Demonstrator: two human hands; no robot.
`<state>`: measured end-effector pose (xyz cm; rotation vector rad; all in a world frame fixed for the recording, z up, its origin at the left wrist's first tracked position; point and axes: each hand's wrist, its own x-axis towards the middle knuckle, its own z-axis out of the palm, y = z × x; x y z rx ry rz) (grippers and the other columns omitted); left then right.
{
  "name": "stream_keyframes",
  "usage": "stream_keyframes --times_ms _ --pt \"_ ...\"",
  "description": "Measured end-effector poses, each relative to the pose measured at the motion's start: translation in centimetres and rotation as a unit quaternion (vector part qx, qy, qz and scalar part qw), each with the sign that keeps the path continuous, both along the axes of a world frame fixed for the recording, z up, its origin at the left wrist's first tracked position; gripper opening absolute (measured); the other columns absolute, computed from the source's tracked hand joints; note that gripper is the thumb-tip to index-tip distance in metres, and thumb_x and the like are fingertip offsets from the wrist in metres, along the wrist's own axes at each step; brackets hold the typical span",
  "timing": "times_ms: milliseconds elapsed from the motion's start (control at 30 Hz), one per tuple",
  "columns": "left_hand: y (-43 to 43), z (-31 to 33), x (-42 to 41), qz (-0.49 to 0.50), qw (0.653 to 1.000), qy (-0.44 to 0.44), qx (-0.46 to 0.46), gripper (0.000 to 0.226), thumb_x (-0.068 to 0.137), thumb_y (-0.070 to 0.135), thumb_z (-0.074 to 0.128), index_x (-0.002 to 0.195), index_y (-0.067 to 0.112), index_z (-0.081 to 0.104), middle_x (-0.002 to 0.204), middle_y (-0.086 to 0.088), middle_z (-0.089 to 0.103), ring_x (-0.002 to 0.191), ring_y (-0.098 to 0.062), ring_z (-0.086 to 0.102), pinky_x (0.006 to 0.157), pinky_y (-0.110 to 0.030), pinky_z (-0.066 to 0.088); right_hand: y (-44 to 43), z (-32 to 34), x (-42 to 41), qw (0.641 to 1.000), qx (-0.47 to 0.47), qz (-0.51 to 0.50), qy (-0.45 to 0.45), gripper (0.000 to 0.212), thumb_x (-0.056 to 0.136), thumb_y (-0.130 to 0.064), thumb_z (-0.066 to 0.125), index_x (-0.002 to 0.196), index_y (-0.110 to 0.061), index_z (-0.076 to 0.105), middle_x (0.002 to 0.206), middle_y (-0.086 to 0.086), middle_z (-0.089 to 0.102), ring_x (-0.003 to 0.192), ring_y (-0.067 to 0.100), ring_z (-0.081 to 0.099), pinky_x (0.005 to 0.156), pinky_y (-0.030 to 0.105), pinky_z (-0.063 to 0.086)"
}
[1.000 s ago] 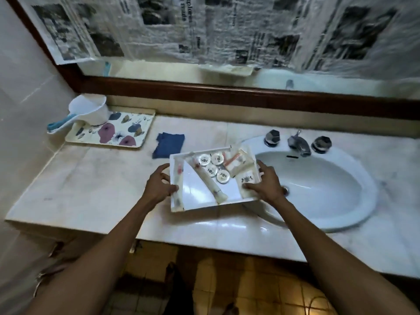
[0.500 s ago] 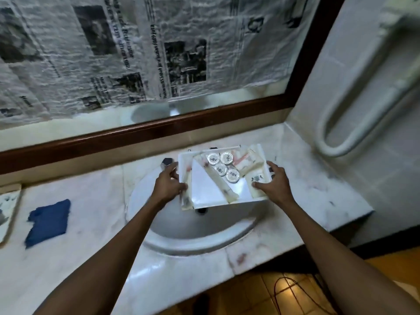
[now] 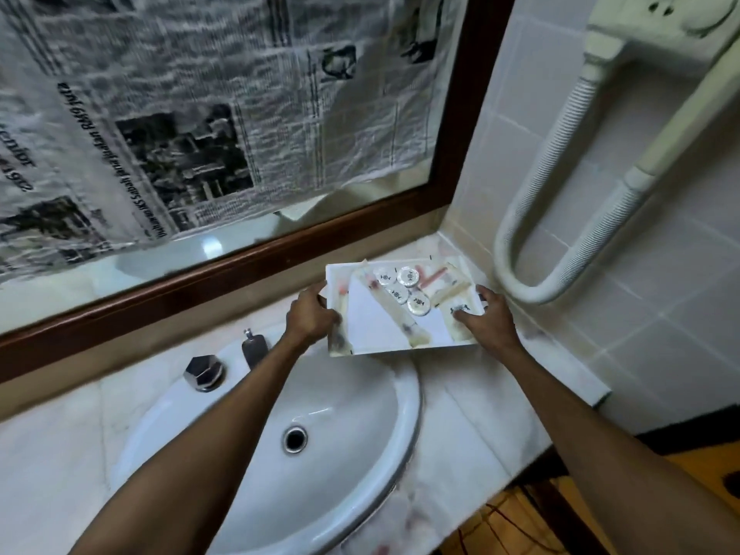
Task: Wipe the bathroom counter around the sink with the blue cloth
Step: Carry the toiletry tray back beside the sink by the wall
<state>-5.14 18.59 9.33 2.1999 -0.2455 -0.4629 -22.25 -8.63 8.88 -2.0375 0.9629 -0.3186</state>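
Both hands, left hand (image 3: 310, 318) and right hand (image 3: 490, 319), have fingers clamped on the toiletry tray (image 3: 376, 334). It's tilted (loose round tins (image 3: 418, 305) inside), so stuff might slide off into the sink (image 3: 352, 418).

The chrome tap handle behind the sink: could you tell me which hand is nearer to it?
Left. The left hand grips the white tray's left edge, just right of the tap handle. The right hand holds the tray's far edge, beyond it.

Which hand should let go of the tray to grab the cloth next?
Probably the left hand. Both hands hold the tray at the counter's right end; the cloth isn't in view, and the left hand is nearer the unseen left side.
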Motion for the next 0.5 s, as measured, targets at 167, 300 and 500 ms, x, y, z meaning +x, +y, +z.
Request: stream_keyframes --times_ms 167,300,500 --pt "-5.4 -2.3 2.5 0.02 1.0 0.012 0.021 0.077 0.071 0.004 0.069 0.142 0.028 0.055 0.086 -0.005 0.069 0.096 -0.033 0.068 0.085 -0.043 0.056 -6.1 -2.7 5.3 0.998 0.016 0.049 0.046 0.068 0.079 -0.02 0.08 0.139 -0.009 0.051 0.141 0.018 0.053 0.129 0.033 0.052 0.109 0.041 0.042" --pt "-9.0 -4.1 3.6 0.049 0.996 0.031 0.065 0.079 0.076 0.006 0.072 0.148 0.024 0.047 0.098 -0.007 0.073 0.104 -0.032 0.066 0.088 -0.039 0.053 -9.8 -4.6 8.7 0.991 0.026 0.093 0.091 0.073 0.076 -0.026 0.083 0.14 -0.012 0.05 0.142 0.016 0.052 0.133 0.029 0.05 0.109 0.036 0.04" --pt "-12.6 -6.7 4.9 0.117 0.988 0.068 0.072 0.081 0.074 0.008 0.07 0.149 0.026 0.046 0.103 -0.004 0.074 0.108 -0.033 0.066 0.093 -0.039 0.051 -12.8 -5.7 11.7 0.98 0.05 0.146 0.126 0.13 0.04 -0.056 0.095 0.149 -0.023 0.032 0.15 0.005 0.046 0.139 0.024 0.043 0.113 0.036 0.038"
